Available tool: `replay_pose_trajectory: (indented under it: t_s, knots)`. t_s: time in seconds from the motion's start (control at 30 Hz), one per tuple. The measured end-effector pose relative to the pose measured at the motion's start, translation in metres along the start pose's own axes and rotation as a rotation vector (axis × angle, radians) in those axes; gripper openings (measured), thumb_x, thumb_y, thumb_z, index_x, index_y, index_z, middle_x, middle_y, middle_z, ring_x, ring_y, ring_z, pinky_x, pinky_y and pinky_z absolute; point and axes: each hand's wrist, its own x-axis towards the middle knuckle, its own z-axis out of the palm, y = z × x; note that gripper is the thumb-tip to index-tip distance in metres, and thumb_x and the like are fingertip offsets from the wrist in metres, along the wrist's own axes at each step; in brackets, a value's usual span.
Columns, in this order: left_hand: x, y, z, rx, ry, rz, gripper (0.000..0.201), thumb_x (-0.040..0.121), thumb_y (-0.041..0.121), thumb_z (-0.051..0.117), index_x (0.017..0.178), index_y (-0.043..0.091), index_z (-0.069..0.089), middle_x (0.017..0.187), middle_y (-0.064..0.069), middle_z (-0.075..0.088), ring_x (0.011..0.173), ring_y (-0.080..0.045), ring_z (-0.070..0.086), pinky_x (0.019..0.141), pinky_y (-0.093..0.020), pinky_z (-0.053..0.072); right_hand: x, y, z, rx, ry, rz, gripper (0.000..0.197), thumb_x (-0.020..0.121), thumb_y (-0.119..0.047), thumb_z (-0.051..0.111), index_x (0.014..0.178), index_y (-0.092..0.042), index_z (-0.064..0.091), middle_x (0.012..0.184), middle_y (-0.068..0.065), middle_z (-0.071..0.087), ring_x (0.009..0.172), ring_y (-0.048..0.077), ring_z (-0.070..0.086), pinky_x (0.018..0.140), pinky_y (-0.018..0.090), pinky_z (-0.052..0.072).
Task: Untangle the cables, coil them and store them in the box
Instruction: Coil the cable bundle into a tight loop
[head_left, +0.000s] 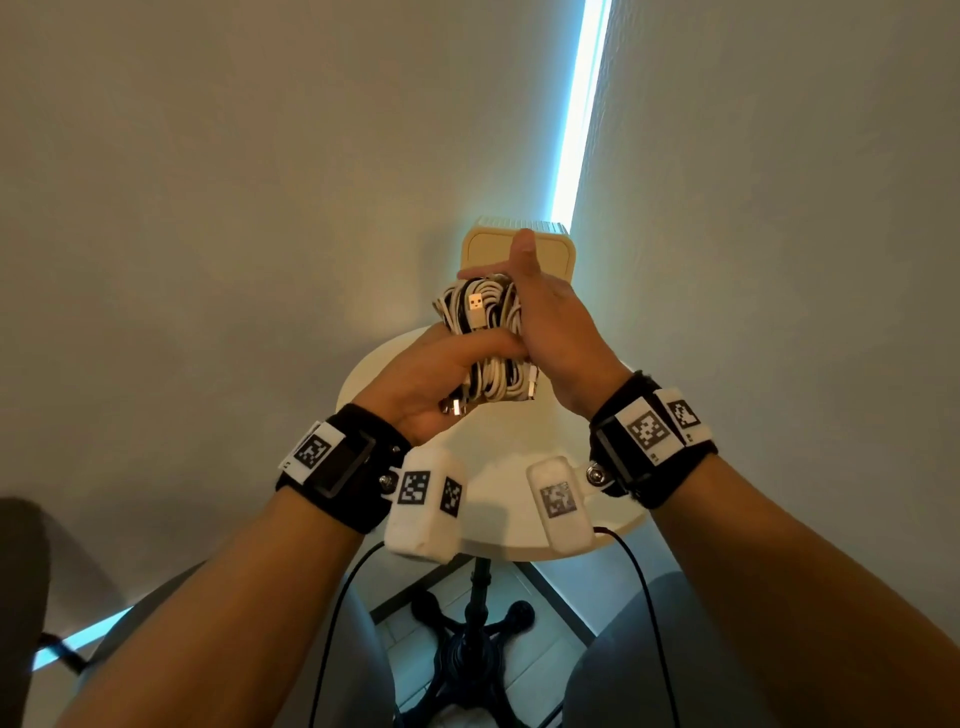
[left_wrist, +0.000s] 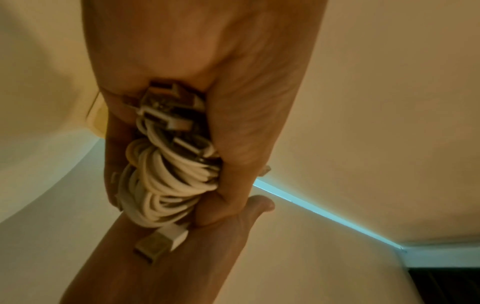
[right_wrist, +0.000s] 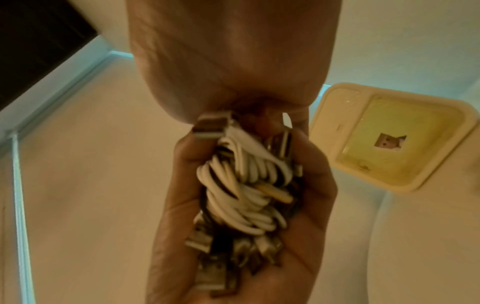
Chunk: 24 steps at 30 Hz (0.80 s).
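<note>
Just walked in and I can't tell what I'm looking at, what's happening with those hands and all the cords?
A person is holding a bundle of cables, white and black with USB plugs sticking out, between both hands above a small round table. The left hand cups the bundle from below and the right hand grips it from the side. A cream box sits at the table's far edge, open in the right wrist view, with no cable inside as far as it shows.
</note>
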Motion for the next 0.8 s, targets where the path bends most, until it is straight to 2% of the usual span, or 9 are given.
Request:
replay_pose_trajectory:
  t_s: [0.1,0.17,0.23,0.3,0.4,0.47,0.53,0.67,0.8]
  knots:
    - [0.0,0.001,-0.001,-0.042,-0.056,-0.047,0.023,0.097,-0.007,0.06,0.116,0.005,0.067,0.104,-0.024,0.067,0.095,-0.034,0.07,0.093,-0.051,0.061,0.004,0.003,0.001,-0.02,0.017,-0.087,0.068,0.109,-0.059,0.03,0.112,-0.014,0.08,0.1,0.006,0.082,0.094,0.019,0.079,0.093,0.039,0.063]
    - [-0.001,0.004,-0.005,-0.049,-0.088,-0.088,0.026,0.095,-0.007,0.063,0.119,0.003,0.067,0.107,-0.025,0.07,0.098,-0.036,0.073,0.098,-0.055,0.059,0.009,0.012,-0.001,-0.091,0.005,-0.115,0.073,0.106,-0.065,0.03,0.109,-0.011,0.08,0.097,0.007,0.081,0.093,0.021,0.079,0.093,0.044,0.063]
    - [-0.002,0.007,-0.008,0.001,-0.117,-0.128,0.027,0.093,-0.008,0.066,0.118,0.002,0.068,0.107,-0.023,0.073,0.097,-0.035,0.075,0.096,-0.056,0.061,0.012,0.023,-0.006,-0.197,-0.013,-0.111,0.096,0.095,-0.083,0.029,0.098,0.003,0.073,0.086,0.017,0.076,0.083,0.03,0.076,0.088,0.049,0.063]
    - [-0.003,0.008,-0.009,0.081,-0.102,-0.147,0.025,0.093,-0.01,0.066,0.115,0.002,0.07,0.104,-0.022,0.074,0.095,-0.034,0.076,0.088,-0.052,0.064,0.013,0.033,-0.008,-0.238,-0.016,-0.122,0.106,0.085,-0.092,0.028,0.081,0.009,0.057,0.074,0.027,0.064,0.069,0.037,0.065,0.075,0.046,0.057]
    - [-0.003,0.007,-0.009,0.121,-0.052,-0.164,0.024,0.091,-0.012,0.067,0.11,0.002,0.072,0.101,-0.023,0.074,0.092,-0.034,0.075,0.078,-0.045,0.065,0.013,0.038,-0.005,-0.289,-0.014,-0.198,0.095,0.098,-0.081,0.026,0.076,0.008,0.053,0.07,0.027,0.061,0.069,0.044,0.062,0.07,0.052,0.055]
    - [-0.003,0.006,-0.008,0.135,-0.051,-0.17,0.023,0.091,-0.013,0.067,0.107,0.003,0.072,0.099,-0.021,0.074,0.089,-0.033,0.075,0.076,-0.044,0.065,0.016,0.039,-0.005,-0.297,-0.007,-0.225,0.084,0.106,-0.068,0.026,0.081,0.005,0.058,0.072,0.021,0.065,0.072,0.038,0.067,0.073,0.055,0.058]
    - [-0.003,0.006,-0.007,0.133,-0.061,-0.165,0.024,0.092,-0.013,0.065,0.107,0.004,0.072,0.098,-0.02,0.074,0.088,-0.032,0.076,0.074,-0.042,0.064,0.019,0.04,-0.007,-0.3,-0.008,-0.225,0.08,0.107,-0.065,0.025,0.086,0.001,0.063,0.077,0.017,0.069,0.077,0.032,0.071,0.077,0.055,0.059]
    - [-0.003,0.002,-0.003,0.088,-0.051,-0.13,0.027,0.093,-0.014,0.061,0.108,0.006,0.071,0.093,-0.014,0.075,0.083,-0.027,0.076,0.071,-0.039,0.064,0.019,0.036,-0.007,-0.374,0.019,-0.244,0.075,0.109,-0.063,0.023,0.102,-0.009,0.075,0.09,0.006,0.077,0.089,0.018,0.075,0.086,0.047,0.06]
    - [-0.003,0.001,0.0,0.071,-0.008,-0.063,0.032,0.09,-0.015,0.063,0.107,0.011,0.073,0.093,-0.015,0.073,0.085,-0.03,0.074,0.072,-0.043,0.064,0.018,0.029,-0.009,-0.393,0.037,-0.265,0.076,0.111,-0.058,0.028,0.085,0.002,0.068,0.074,0.016,0.069,0.072,0.028,0.069,0.077,0.052,0.057]
